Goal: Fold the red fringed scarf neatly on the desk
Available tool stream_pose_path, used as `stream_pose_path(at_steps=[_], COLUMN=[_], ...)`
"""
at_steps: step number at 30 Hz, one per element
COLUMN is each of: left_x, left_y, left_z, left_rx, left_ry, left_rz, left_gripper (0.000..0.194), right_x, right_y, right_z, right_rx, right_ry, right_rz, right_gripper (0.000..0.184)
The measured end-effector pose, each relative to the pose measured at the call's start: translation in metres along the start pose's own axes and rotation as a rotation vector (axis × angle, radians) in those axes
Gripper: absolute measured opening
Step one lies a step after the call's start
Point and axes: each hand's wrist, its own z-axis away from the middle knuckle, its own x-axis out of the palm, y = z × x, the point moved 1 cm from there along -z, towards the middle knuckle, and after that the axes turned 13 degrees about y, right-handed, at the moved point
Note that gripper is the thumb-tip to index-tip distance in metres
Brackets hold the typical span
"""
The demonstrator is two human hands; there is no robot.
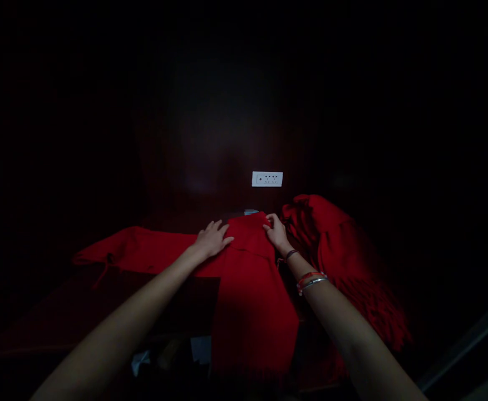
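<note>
Even tension suits the red cloth point(254, 301)
Left hand point(211, 240) lies open at its far left; right hand point(277, 234) pinches the far right edge; gentle pull should limit creases.

The red cloth point(254, 301) lies in the middle, one part hanging over the front edge. At its left side the left hand point(212, 239) rests; at its right upper corner is the right hand point(276, 231). Behind the cloth is a white socket point(267, 179).
</note>
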Motion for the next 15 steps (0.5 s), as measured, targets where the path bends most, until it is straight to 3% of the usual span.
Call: stream_pose_path(at_steps=[2,5,8,12,15], left_x=[0.019,0.035,0.037,0.044,0.059], left_y=[0.008,0.001,-0.012,-0.02,-0.019], left_z=[0.005,-0.001,-0.03,-0.075,-0.094], left_rx=[-0.06,-0.147,-0.213,-0.353,-0.426], left_ry=[-0.134,-0.294,-0.26,-0.148,-0.096], left_rz=[-0.062,-0.019,0.14,0.208,0.292], left_gripper=[0.058,0.06,0.041,0.029,0.024], right_x=[-0.003,-0.006,-0.004,0.005,0.013], right_y=[0.002,0.021,0.038,0.046,0.047], right_z=[0.0,0.0,-0.007,-0.023,-0.024], right_rx=[-0.04,0.284,0.471,0.482,0.472], right_ry=[0.028,-0.082,-0.167,-0.133,-0.098], right_rz=[-0.02,0.154,0.229,0.251,0.262], right_gripper=[0.026,0.038,0.048,0.052,0.048])
